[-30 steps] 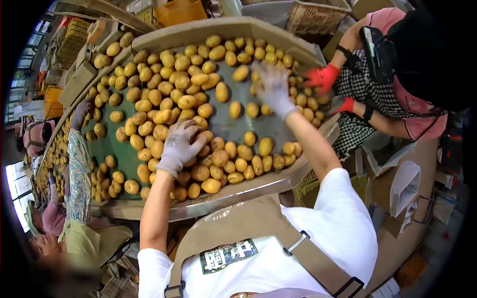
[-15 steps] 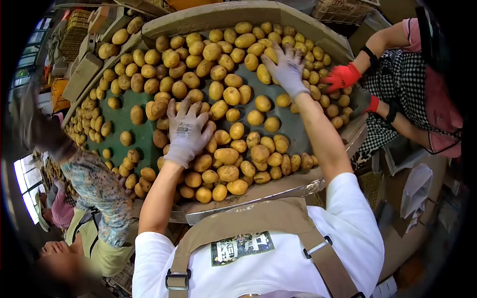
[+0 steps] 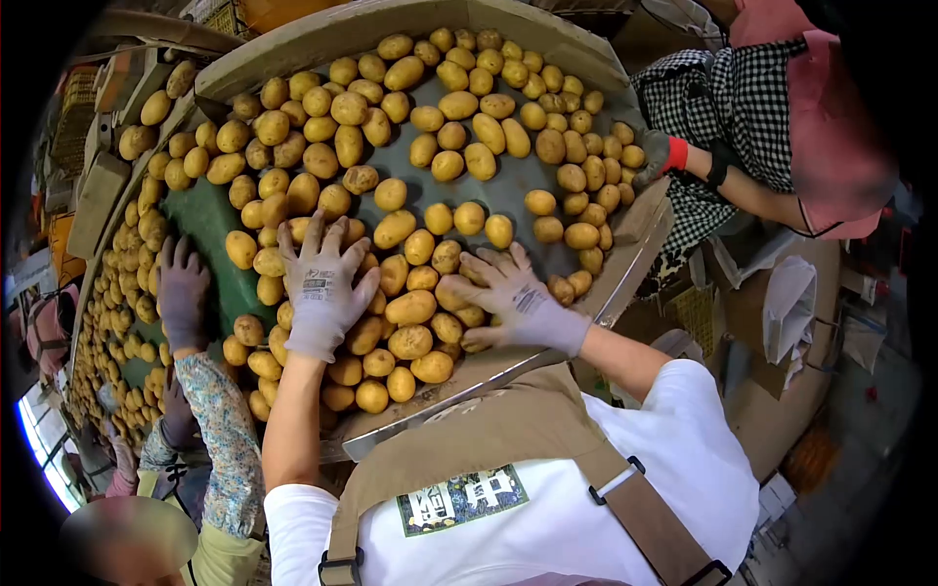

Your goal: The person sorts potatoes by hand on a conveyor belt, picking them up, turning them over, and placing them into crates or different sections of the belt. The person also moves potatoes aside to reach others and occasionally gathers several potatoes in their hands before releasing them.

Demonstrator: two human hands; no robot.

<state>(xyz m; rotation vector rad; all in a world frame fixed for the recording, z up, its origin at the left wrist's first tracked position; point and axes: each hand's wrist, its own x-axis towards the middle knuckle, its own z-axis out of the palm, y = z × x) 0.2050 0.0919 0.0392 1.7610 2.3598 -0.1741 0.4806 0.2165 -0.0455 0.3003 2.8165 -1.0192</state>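
Many yellow-brown potatoes (image 3: 411,308) lie spread over a green-grey sorting surface (image 3: 410,176). My left hand (image 3: 325,288), in a pale grey glove, rests palm down on the potatoes left of centre, fingers spread and gripping none. To its right, my right hand (image 3: 518,301) wears a matching glove. Its fingers are stretched out to the left, touching potatoes close to the near edge. Potatoes under both palms are hidden. A looser group of potatoes (image 3: 479,161) sits beyond my right hand.
A raised wooden border (image 3: 352,47) runs round the far side, and a metal-edged rim (image 3: 469,386) lies before me. A co-worker's gloved hand (image 3: 183,293) reaches over the surface at left. Another person's dark-gloved hand (image 3: 657,156) with a red cuff touches the right border.
My right hand has come back from the far potatoes to the near edge. My left hand stays spread on the potatoes. The left co-worker's hand now reaches over the surface; the red-gloved hand left view.
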